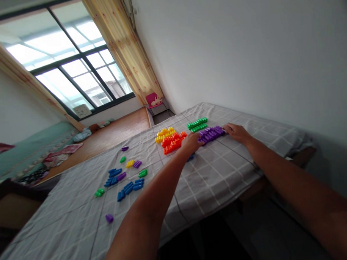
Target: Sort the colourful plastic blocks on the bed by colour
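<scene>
A block of purple plastic pieces (pixel 211 134), small tube-like parts lined up side by side in rows, lies on the checked cloth. My left hand (pixel 191 142) is at its left end, closed against the pieces, with its fingertips partly hidden. At the right end, the fingers of my right hand (pixel 235 132) press on the block, so it sits between both hands. Rows of green pieces (pixel 197 124) lie just behind it. Orange pieces (pixel 173 142) and yellow pieces (pixel 165 134) are grouped left of my left hand. Blue pieces (pixel 190 157) show partly below my left wrist.
Loose blue pieces (pixel 128 187), purple pieces (pixel 109 218), green pieces (pixel 99 192) and a yellow cluster (pixel 130 163) are scattered on the left of the grey checked tablecloth (pixel 209 185). A white wall (pixel 245 59) runs along the right. A pink chair (pixel 153 99) stands beyond the table.
</scene>
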Motion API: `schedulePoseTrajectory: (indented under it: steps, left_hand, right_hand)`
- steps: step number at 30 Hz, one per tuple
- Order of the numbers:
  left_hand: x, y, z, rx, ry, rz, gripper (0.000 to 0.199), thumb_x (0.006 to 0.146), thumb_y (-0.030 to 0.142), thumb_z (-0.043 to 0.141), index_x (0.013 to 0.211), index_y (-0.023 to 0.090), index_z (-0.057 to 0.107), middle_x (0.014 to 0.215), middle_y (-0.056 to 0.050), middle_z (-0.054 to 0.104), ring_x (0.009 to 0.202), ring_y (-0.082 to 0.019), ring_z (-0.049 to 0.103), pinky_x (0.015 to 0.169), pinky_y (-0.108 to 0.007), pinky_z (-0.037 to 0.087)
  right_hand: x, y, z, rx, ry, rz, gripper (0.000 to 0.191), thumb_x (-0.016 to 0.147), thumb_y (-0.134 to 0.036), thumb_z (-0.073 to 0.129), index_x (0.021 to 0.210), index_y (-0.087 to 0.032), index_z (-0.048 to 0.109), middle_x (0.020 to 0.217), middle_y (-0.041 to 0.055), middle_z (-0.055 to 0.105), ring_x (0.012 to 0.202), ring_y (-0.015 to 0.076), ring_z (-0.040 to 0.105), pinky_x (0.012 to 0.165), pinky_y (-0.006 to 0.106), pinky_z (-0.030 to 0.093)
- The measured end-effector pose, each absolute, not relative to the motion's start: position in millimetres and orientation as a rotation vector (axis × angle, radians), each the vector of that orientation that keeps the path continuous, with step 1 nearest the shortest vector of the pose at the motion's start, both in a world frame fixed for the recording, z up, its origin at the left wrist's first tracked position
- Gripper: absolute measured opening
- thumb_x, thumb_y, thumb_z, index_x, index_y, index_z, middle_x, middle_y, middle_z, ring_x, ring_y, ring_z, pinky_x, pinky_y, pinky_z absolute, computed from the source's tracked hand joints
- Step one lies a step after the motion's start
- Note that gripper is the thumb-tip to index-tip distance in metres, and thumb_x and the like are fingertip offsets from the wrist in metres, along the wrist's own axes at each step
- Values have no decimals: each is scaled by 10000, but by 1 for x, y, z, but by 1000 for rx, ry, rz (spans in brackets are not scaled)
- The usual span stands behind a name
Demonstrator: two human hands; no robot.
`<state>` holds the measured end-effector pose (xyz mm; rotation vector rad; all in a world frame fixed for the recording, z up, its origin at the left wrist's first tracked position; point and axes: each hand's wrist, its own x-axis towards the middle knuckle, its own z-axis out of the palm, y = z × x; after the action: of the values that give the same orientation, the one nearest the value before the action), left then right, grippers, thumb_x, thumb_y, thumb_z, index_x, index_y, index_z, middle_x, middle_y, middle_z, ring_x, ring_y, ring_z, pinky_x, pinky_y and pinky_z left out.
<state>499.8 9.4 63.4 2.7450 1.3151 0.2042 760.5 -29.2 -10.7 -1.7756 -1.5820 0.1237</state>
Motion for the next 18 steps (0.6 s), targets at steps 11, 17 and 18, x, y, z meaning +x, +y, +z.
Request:
schedulePoseTrajectory:
  steps: [11, 17, 18]
  left_hand:
    - [247, 18, 92, 2511, 1839, 367, 289, 838, 327, 542, 1055, 227, 704, 1050, -46, 702, 933, -188, 643, 839, -282, 486]
    - [89, 7, 79, 2193, 2240, 254, 279, 815, 244, 555, 1037, 199, 720, 1102, -57, 709, 1016, -214, 635, 879, -277, 475]
    - [79, 4, 73, 2185, 2240, 250, 290, 818, 241, 555, 1056, 197, 715, 1120, -59, 703, 1030, -216, 630, 888, -278, 472]
  right_hand:
    - [773, -34, -14, -1860, -1337, 32, 387, 917, -429, 307, 1018, -239, 629, 764, 95, 695, 778, 270, 674, 763, 418, 482]
    - [684, -30, 33, -1525, -1447, -228, 349, 945, -381, 335, 1166, -260, 577, 1068, 89, 689, 750, 211, 661, 751, 382, 506]
    - [655, -27, 45, -1461, -1509, -203, 349, 946, -389, 346, 1166, -259, 582, 1073, 86, 686, 794, 216, 661, 761, 380, 509]
